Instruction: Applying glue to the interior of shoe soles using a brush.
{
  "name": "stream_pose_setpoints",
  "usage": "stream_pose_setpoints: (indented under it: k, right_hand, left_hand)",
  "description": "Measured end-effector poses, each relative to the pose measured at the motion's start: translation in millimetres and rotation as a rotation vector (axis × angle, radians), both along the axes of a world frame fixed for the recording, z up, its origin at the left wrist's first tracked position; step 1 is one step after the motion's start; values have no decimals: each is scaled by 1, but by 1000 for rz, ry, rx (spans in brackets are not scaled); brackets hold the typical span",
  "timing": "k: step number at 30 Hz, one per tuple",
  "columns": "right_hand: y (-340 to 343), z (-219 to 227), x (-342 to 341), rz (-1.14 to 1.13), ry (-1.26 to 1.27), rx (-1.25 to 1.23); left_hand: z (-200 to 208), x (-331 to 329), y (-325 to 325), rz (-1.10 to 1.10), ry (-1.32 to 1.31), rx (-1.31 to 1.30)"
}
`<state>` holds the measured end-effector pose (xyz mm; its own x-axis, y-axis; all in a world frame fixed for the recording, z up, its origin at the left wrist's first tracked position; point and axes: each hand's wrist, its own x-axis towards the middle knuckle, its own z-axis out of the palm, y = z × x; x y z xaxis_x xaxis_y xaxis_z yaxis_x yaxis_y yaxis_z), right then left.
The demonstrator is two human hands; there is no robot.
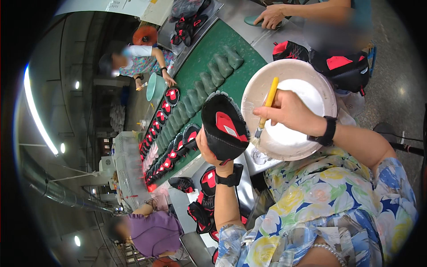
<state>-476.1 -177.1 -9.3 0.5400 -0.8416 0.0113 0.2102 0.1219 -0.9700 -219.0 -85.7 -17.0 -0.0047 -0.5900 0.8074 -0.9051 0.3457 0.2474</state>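
Note:
My left hand (208, 149) is closed around a black shoe upper (215, 107) with red lining, holding it up with its opening facing me. A white label shows on the red part inside. In my right hand (293, 111) is a brush with a yellow handle (271, 94), gripped between thumb and fingers. Its pale bristles (255, 140) point down beside the right side of the upper; whether they touch it I cannot tell. Below my right hand sits a wide, pale basin (254, 84) with white liquid (307, 91) in it.
A green conveyor belt (213, 44) runs ahead, carrying rows of grey-green shoe forms (201, 91) and black-red uppers (161, 117). More uppers (201, 216) lie left of my forearm. Co-workers stand across the belt, at lower left and at top right, where a hand (270, 17) holds a green form.

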Motion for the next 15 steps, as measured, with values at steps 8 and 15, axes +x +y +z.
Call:
stream_pose_setpoints:
  k: [8,15]
  right_hand:
    - [-18,4,5,-265,117,-303]
    - [5,-6,15,-112,164,-79]
  left_hand:
    - [0,-14,11,16,337,23]
    - [6,-25,1,64,-117,-161]
